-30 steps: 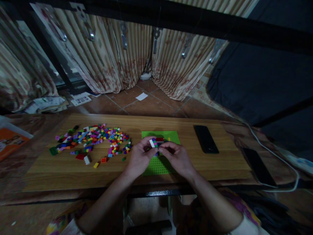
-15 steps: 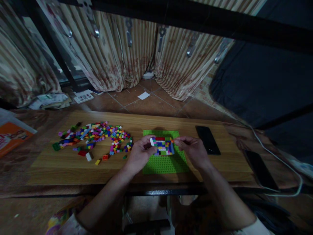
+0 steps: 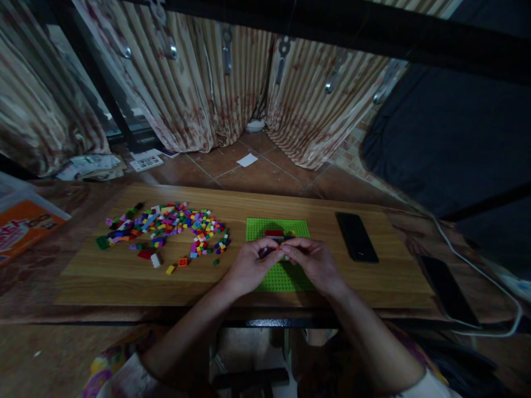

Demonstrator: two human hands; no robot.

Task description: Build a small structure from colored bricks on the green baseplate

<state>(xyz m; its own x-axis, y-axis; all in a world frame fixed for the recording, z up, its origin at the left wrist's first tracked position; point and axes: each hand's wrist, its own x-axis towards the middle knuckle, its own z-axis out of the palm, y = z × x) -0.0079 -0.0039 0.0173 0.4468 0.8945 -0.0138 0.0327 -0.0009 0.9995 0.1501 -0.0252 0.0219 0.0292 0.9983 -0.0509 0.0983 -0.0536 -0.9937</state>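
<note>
My left hand point(image 3: 251, 265) and my right hand point(image 3: 317, 262) meet above the green baseplate point(image 3: 282, 282), fingertips nearly touching. The fingers of my left hand are closed at the left side of a multicoloured brick block point(image 3: 274, 234). Its red bricks show beyond the fingers; most of the rest is hidden behind my hands. Between the thumbs sits a small orange brick point(image 3: 279, 249), partly covered, with my right thumb and index finger pinched on it. Whether the block touches the baseplate cannot be made out.
A pile of loose bricks point(image 3: 178, 221) spreads over the left of the wooden board point(image 3: 136, 287). A black phone point(image 3: 357, 236) lies to the right, with a second dark phone point(image 3: 448, 290) and a white cable point(image 3: 477, 260) beyond. An orange-and-white package point(image 3: 29, 226) stands far left.
My right hand has moved left, bringing the small orange brick to my left hand's fingertips. The block, in plain sight before, is now mostly covered. The view has shifted slightly.
</note>
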